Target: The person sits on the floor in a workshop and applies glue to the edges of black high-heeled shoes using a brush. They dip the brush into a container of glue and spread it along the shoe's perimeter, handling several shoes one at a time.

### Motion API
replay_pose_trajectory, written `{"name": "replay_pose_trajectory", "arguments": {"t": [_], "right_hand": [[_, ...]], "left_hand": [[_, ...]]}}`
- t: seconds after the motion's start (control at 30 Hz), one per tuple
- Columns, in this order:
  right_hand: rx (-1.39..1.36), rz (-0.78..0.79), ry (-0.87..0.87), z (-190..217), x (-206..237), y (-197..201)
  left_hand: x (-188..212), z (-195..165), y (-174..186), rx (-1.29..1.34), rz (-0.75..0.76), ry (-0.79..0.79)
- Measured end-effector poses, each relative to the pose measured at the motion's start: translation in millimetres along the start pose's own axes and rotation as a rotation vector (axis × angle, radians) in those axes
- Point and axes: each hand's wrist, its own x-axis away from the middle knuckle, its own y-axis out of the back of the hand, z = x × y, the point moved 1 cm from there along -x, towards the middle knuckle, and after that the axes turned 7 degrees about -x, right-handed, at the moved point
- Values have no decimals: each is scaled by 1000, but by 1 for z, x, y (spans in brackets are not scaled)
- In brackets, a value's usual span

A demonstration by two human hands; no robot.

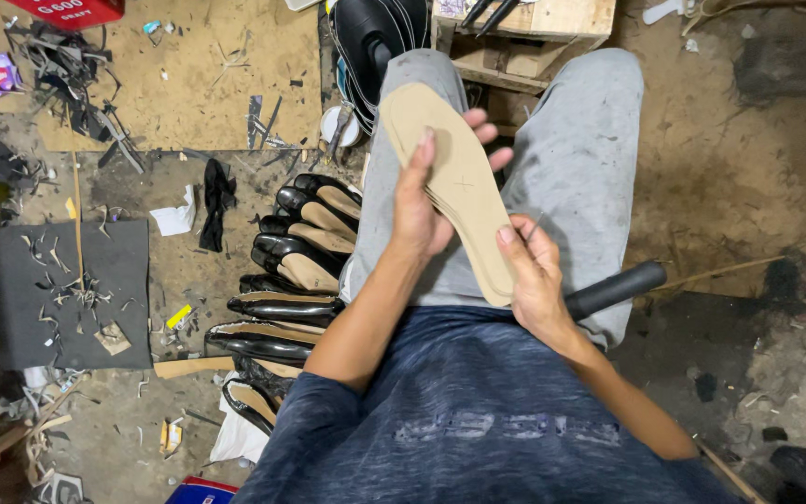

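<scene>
I sit with grey trousers and a blue shirt, looking down at my lap. My left hand grips a stack of tan shoe insoles from the left side, thumb across the top one. My right hand pinches the stack's lower end and also holds a tool with a black handle that points right over my thigh. The top insole has a small cross mark near its middle.
A row of glossy black shoe uppers with tan linings lies on the floor to my left. Black soles stack ahead. A wooden crate stands between my knees. Cardboard, a dark mat and leather scraps cover the floor.
</scene>
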Motion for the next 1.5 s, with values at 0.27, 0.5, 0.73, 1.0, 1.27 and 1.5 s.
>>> {"name": "replay_pose_trajectory", "arguments": {"t": [0.27,0.5,0.73,1.0,1.27,1.5], "right_hand": [[403,263,91,6,-8,-11],[441,103,-94,6,-21,11],[301,147,105,49,-34,10],[620,319,554,107,-23,-28],[876,186,572,116,-23,-16],[572,323,139,61,-26,-7]], "left_hand": [[13,28,17,-238,-17,128],[6,12,11,-381,-93,140],[43,-10,9,-585,72,22],[82,37,25,-1160,331,122],[76,43,30,-1212,320,106],[42,17,23,-763,32,40]]}}
